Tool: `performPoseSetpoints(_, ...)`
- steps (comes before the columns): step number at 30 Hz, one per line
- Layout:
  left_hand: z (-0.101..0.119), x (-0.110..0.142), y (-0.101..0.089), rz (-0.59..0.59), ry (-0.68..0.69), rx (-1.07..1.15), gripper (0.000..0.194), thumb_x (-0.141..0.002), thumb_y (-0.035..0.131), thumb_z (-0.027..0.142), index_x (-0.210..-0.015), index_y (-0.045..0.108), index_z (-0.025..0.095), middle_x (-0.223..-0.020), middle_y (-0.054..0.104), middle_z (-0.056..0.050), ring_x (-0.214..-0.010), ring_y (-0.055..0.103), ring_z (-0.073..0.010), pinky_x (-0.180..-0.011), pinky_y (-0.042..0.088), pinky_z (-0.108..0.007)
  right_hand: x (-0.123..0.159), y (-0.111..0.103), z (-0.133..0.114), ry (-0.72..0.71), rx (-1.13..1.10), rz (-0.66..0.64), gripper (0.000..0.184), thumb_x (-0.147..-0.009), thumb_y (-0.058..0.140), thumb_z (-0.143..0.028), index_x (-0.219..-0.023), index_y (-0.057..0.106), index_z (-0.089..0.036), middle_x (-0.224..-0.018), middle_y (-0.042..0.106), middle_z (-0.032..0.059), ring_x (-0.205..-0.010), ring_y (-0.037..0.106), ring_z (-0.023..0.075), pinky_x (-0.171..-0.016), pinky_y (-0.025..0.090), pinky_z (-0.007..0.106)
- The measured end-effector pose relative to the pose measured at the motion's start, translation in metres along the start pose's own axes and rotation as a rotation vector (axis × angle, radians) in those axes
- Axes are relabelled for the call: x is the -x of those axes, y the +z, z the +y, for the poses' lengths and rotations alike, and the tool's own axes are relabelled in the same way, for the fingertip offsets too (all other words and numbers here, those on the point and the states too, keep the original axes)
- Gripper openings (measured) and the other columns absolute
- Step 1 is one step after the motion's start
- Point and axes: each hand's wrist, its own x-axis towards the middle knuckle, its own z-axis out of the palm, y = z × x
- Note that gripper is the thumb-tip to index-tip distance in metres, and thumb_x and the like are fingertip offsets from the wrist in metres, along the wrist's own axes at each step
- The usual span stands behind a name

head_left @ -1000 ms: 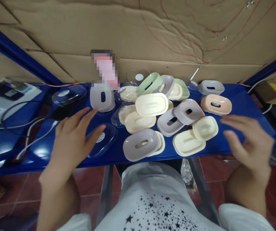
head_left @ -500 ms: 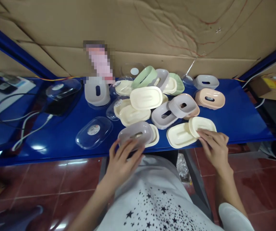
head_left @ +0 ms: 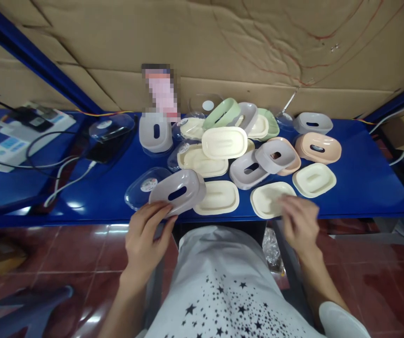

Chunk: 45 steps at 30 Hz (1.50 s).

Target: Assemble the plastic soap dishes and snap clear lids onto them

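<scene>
My left hand (head_left: 150, 230) grips the near left edge of a grey oval plastic dish with a slot in its bottom (head_left: 177, 192). That dish is tilted, lapping over a clear lid (head_left: 144, 188) and the left end of a cream oval tray (head_left: 219, 198). Motion smears the fingers of my right hand (head_left: 300, 220), which are over the right end of a second cream tray (head_left: 268, 201); whether they grip it is unclear. A third cream tray (head_left: 314, 180) lies just beyond that hand, on the blue table (head_left: 367, 188).
Behind is a pile of cream trays, a green dish (head_left: 223, 114) and grey dishes. Peach dishes (head_left: 319, 146) stand to the right. A blurred-out upright object (head_left: 161, 91) leans at the back. On the left are a power strip (head_left: 26, 136), cables and a dark phone-like slab (head_left: 105, 150).
My left hand has shifted the grey dish leftward, uncovering more of the cream tray beneath. The right-hand cream tray now lies farther back, apart, and my right hand has moved left to the neighbouring tray.
</scene>
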Motion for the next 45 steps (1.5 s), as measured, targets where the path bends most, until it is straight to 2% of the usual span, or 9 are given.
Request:
performPoseSetpoints(4, -0.002, 0.015, -0.017, 0.005, -0.033, -0.025, 0.049, -0.091, 0.079, 0.006, -0.135, 0.069, 0.026, -0.122, 0.077, -0.008, -0.117, 0.075, -0.0271, -0.107, 0.061, -0.048, -0.028, 0.033, -0.064, -0.212, -0.149, -0.384, 0.059, -0.108, 0.058, -0.023, -0.166, 0.045, -0.027, -0.154, 0.067, 0.0068, -0.139, 0.064, 0.0259, -0.119, 0.046, 0.049)
performPoseSetpoints(8, 0.007, 0.028, -0.032, -0.012, -0.028, 0.005, 0.052, -0.089, 0.079, 0.001, -0.134, 0.070, 0.024, -0.118, 0.077, -0.008, -0.117, 0.074, -0.0268, -0.110, 0.060, -0.050, -0.048, 0.054, -0.078, -0.241, -0.167, -0.508, 0.065, -0.112, 0.055, -0.034, -0.172, 0.033, -0.023, -0.166, 0.054, 0.0110, -0.153, 0.052, 0.0292, -0.127, 0.041, 0.056)
performPoseSetpoints(15, 0.021, 0.011, 0.006, -0.078, 0.089, 0.087, 0.040, -0.092, 0.079, 0.008, -0.128, 0.069, 0.024, -0.118, 0.077, -0.007, -0.116, 0.074, -0.0255, -0.110, 0.060, -0.052, -0.047, 0.048, -0.056, -0.174, -0.287, -0.354, 0.087, -0.108, 0.064, -0.033, -0.177, 0.012, -0.026, -0.174, 0.039, 0.0205, -0.160, 0.043, 0.0357, -0.121, 0.053, 0.058)
performPoseSetpoints(21, 0.018, -0.009, 0.041, -0.250, 0.205, 0.098, 0.032, -0.101, 0.069, 0.012, -0.130, 0.068, 0.023, -0.123, 0.078, -0.008, -0.124, 0.073, -0.0252, -0.116, 0.056, -0.050, -0.053, 0.051, -0.054, -0.218, -0.194, -0.443, 0.059, -0.109, 0.061, -0.034, -0.166, 0.044, -0.028, -0.175, 0.041, 0.0122, -0.160, 0.042, 0.0347, -0.123, 0.050, 0.059)
performPoseSetpoints(26, 0.004, 0.000, 0.026, -0.235, 0.153, 0.066, 0.039, -0.100, 0.070, 0.013, -0.137, 0.066, 0.025, -0.133, 0.073, -0.011, -0.132, 0.069, -0.0271, -0.118, 0.053, -0.052, -0.055, 0.058, -0.057, -0.249, -0.170, -0.427, 0.040, -0.110, 0.059, -0.032, -0.149, 0.062, -0.025, -0.161, 0.060, 0.0081, -0.150, 0.053, 0.0323, -0.120, 0.051, 0.057)
performPoseSetpoints(29, -0.019, 0.009, 0.009, -0.079, -0.091, -0.095, 0.050, -0.098, 0.074, 0.019, -0.146, 0.063, 0.027, -0.150, 0.063, -0.016, -0.145, 0.058, -0.0354, -0.121, 0.047, -0.061, -0.053, 0.059, -0.057, -0.246, -0.172, -0.422, 0.041, -0.109, 0.061, -0.033, -0.149, 0.062, -0.027, -0.159, 0.062, 0.0080, -0.150, 0.054, 0.0321, -0.120, 0.050, 0.057)
performPoseSetpoints(32, -0.039, 0.015, -0.006, -0.072, -0.300, -0.216, 0.058, -0.098, 0.077, 0.030, -0.152, 0.060, 0.025, -0.166, 0.049, -0.022, -0.154, 0.047, -0.0445, -0.122, 0.043, -0.067, -0.052, 0.059, -0.059, -0.245, -0.168, -0.437, 0.045, -0.109, 0.061, -0.036, -0.153, 0.059, -0.028, -0.161, 0.060, 0.0086, -0.151, 0.052, 0.0326, -0.121, 0.049, 0.058)
performPoseSetpoints(37, -0.040, 0.016, -0.012, -0.042, -0.386, -0.154, 0.045, -0.104, 0.069, 0.034, -0.148, 0.063, 0.028, -0.157, 0.061, -0.016, -0.142, 0.062, -0.0361, -0.119, 0.050, -0.060, -0.053, 0.061, -0.064, -0.275, -0.142, -0.470, 0.054, -0.111, 0.057, -0.031, -0.164, 0.047, -0.026, -0.170, 0.048, 0.0117, -0.156, 0.048, 0.0324, -0.123, 0.049, 0.057)
performPoseSetpoints(45, -0.025, 0.011, -0.012, 0.012, -0.376, -0.055, 0.035, -0.106, 0.066, 0.032, -0.140, 0.067, 0.024, -0.152, 0.065, -0.014, -0.142, 0.063, -0.0313, -0.118, 0.052, -0.053, -0.049, 0.062, -0.063, -0.204, -0.194, -0.425, 0.081, -0.110, 0.059, -0.034, -0.177, 0.015, -0.029, -0.175, 0.038, 0.0158, -0.151, 0.054, 0.0369, -0.118, 0.055, 0.059)
